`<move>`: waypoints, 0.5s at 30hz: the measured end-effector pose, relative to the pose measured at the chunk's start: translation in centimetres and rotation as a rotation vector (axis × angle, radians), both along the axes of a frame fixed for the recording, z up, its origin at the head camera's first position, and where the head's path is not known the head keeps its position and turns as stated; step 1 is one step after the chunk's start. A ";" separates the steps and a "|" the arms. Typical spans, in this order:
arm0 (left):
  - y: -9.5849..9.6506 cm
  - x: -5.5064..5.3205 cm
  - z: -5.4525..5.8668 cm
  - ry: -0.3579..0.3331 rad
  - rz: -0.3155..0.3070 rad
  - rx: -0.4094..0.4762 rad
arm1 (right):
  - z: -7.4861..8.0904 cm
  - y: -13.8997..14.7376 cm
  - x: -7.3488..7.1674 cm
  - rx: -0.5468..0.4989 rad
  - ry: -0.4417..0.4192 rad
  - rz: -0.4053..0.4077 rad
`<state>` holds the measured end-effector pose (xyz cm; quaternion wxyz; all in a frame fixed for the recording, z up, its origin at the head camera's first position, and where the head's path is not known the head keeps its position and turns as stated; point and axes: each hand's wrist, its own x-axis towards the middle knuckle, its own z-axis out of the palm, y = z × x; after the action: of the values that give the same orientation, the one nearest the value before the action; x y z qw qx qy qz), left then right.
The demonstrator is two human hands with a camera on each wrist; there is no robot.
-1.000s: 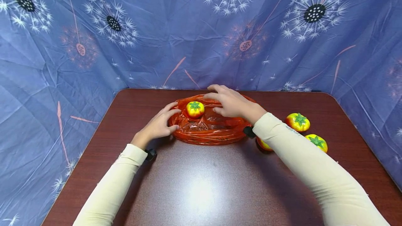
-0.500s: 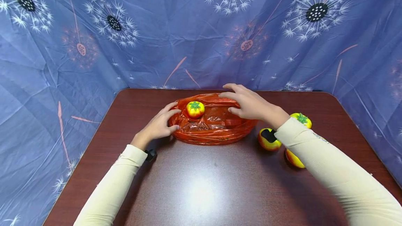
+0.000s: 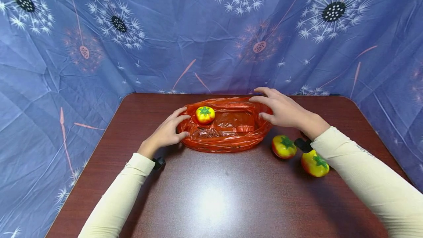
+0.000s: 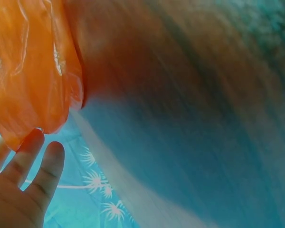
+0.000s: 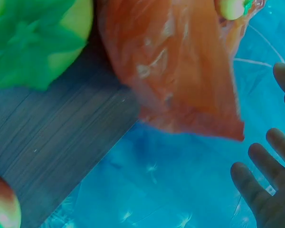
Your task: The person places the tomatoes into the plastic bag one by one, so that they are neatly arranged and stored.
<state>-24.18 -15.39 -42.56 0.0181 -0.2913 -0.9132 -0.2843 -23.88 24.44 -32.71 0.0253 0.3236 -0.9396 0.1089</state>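
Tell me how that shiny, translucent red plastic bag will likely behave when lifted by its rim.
The bag will probably flop and crumple, since its film looks thin and wrinkled. Its glossy surface may feel slippery. Inside, the round yellow-and-red fruit might roll as the film sags.

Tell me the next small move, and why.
Probably bring the right hand to the loose fruit just right of the red bag: that hand holds nothing, the bag shows room beside the one fruit inside, and the left hand is at the bag's left end.
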 end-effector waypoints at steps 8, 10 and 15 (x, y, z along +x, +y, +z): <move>0.0 0.2 0.2 -0.023 0.006 -0.008 | 0.3 3.2 0.5 0.051 -0.002 -0.040; 0.0 0.2 0.1 -0.022 0.006 -0.007 | 0.3 4.1 0.6 0.051 -0.001 -0.051; -0.2 0.2 0.2 -0.021 0.009 -0.006 | 0.5 5.7 0.9 0.036 -0.020 -0.089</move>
<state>-23.94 -15.58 -42.38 0.0090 -0.2843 -0.9156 -0.2844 -22.95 30.12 -32.21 0.0150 0.2807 -0.9551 0.0940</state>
